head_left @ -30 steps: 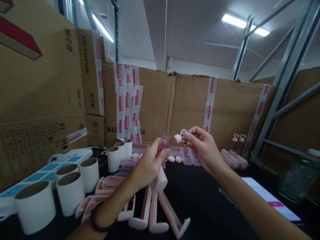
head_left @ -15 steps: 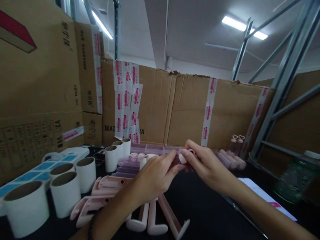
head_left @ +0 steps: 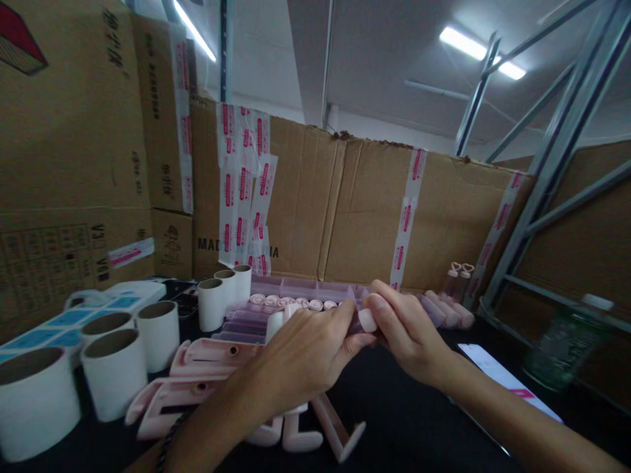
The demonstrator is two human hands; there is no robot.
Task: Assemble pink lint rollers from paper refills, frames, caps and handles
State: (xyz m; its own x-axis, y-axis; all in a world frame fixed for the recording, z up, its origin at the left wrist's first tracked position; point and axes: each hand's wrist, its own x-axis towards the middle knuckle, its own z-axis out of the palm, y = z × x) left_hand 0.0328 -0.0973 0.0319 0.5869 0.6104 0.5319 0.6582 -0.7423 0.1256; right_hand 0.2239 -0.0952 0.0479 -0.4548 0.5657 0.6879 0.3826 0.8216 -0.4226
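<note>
My left hand is closed round a small pink translucent bottle, mostly hidden by the fingers. My right hand meets it from the right, thumb and fingers pinched on a white cap pressed against the bottle's end. Both hands hover over the black table. Just beyond them lie a clear purple compartment tray and a row of small round pink lids.
White tubes stand at the left beside pink plastic parts. Finished pink bottles lie at the right, two with heart caps. A phone, a green jar, cardboard boxes and a metal rack surround the table.
One second ago the hands were apart and raised, bottle in the left, cap in the right. They have come together and lowered, with the cap now against the bottle.
</note>
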